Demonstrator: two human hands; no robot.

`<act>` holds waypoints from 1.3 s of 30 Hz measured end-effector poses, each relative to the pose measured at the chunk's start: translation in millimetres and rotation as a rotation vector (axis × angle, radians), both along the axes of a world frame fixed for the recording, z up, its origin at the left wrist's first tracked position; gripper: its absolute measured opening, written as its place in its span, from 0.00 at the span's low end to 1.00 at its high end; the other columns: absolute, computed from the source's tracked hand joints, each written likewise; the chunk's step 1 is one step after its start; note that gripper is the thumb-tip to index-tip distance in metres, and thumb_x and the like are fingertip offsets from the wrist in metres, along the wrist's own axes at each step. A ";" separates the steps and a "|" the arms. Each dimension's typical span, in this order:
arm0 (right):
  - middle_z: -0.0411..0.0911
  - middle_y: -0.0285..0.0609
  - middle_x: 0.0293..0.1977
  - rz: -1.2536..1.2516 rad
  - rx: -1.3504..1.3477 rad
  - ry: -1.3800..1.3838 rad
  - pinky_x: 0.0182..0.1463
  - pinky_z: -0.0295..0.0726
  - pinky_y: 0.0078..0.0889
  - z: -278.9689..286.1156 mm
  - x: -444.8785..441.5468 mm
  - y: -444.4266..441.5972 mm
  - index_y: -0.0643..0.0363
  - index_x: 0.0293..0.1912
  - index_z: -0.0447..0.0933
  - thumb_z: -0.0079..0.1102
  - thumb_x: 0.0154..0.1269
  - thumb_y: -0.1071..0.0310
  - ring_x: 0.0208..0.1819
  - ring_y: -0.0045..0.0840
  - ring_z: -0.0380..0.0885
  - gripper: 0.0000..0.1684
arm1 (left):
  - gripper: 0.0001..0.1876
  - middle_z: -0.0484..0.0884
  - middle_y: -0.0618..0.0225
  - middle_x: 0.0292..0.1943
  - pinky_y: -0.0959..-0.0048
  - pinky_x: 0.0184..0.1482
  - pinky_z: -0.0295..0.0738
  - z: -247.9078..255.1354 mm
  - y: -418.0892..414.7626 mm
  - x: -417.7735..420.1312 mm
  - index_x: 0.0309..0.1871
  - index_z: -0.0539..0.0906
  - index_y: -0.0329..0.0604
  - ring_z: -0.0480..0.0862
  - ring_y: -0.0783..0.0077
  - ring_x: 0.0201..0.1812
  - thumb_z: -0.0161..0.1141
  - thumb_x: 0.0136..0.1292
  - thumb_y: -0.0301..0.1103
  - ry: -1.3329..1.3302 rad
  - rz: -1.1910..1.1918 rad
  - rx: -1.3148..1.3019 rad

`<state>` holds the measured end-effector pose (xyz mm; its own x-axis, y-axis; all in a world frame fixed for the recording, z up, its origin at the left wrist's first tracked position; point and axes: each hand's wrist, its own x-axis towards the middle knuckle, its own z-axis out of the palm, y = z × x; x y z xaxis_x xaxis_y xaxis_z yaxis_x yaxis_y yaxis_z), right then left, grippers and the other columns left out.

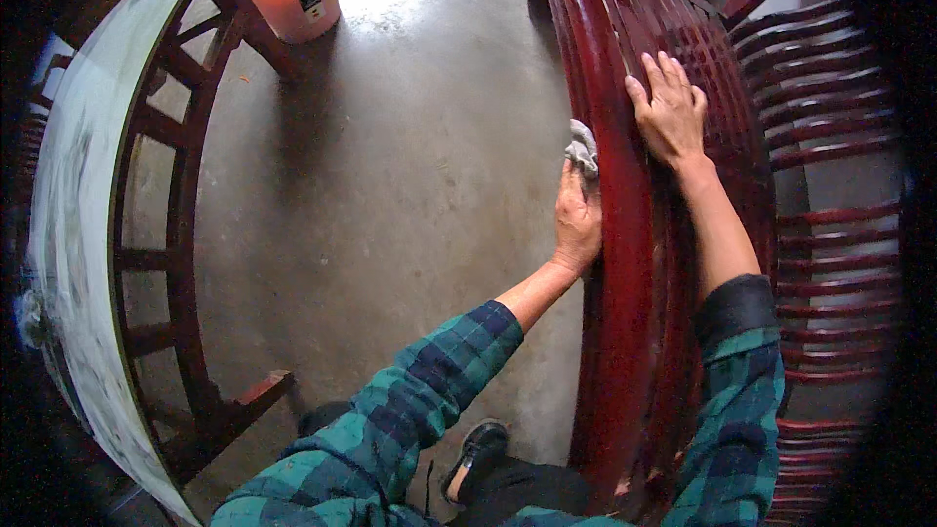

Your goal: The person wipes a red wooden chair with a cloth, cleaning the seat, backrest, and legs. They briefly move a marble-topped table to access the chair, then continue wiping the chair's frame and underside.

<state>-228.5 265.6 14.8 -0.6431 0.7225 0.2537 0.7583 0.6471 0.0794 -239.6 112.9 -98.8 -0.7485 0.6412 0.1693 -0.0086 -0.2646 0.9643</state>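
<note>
A long, glossy dark-red wooden bench [622, 322] runs up the right side of the head view, with a slatted surface [721, 88] behind its front rail. My left hand [577, 223] holds a crumpled grey cloth [582, 148] against the outer side of that rail. The left fingertips are partly hidden by the cloth and the rail. Farther over, my right hand [667, 106] lies palm down on the slats, fingers spread, with nothing visible in it. Both forearms come from below in green plaid sleeves.
To the left stands a dark-red wooden frame [179, 183] with a pale, smeared panel [80, 161]. An orange bucket [300, 11] with a white liner is on the concrete floor [410, 183]. Curved wooden slats [834, 234] line the far right. My shoe [479, 454] shows below.
</note>
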 end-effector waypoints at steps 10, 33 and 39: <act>0.54 0.51 0.69 0.000 -0.208 0.181 0.69 0.41 0.64 -44.8 -13.7 33.9 0.52 0.69 0.56 0.43 0.67 0.40 0.73 0.39 0.47 0.39 | 0.21 0.71 0.60 0.60 0.72 0.63 0.61 -15.9 -12.2 21.4 0.64 0.66 0.35 0.69 0.68 0.61 0.49 0.71 0.33 -0.426 -0.080 -0.129; 0.55 0.56 0.67 0.022 -0.425 0.003 0.70 0.39 0.60 -12.7 -16.4 38.2 0.59 0.69 0.51 0.43 0.66 0.42 0.71 0.50 0.47 0.42 | 0.24 0.64 0.51 0.64 0.67 0.66 0.58 -0.3 243.7 -218.7 0.66 0.61 0.32 0.66 0.60 0.65 0.47 0.70 0.34 -0.328 -0.115 -0.243; 0.55 0.61 0.65 0.042 -0.456 0.008 0.68 0.40 0.65 -15.5 -18.8 37.0 0.61 0.69 0.49 0.38 0.67 0.40 0.70 0.56 0.48 0.43 | 0.23 0.63 0.46 0.63 0.66 0.67 0.55 -24.4 381.8 -336.0 0.63 0.65 0.33 0.66 0.50 0.63 0.45 0.72 0.40 -0.010 0.251 -0.231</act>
<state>-247.3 302.6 -0.7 -0.6737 0.7348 -0.0788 0.7299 0.6449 -0.2266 -575.7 494.8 -123.2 -0.8888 0.4572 0.0331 0.0193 -0.0347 0.9992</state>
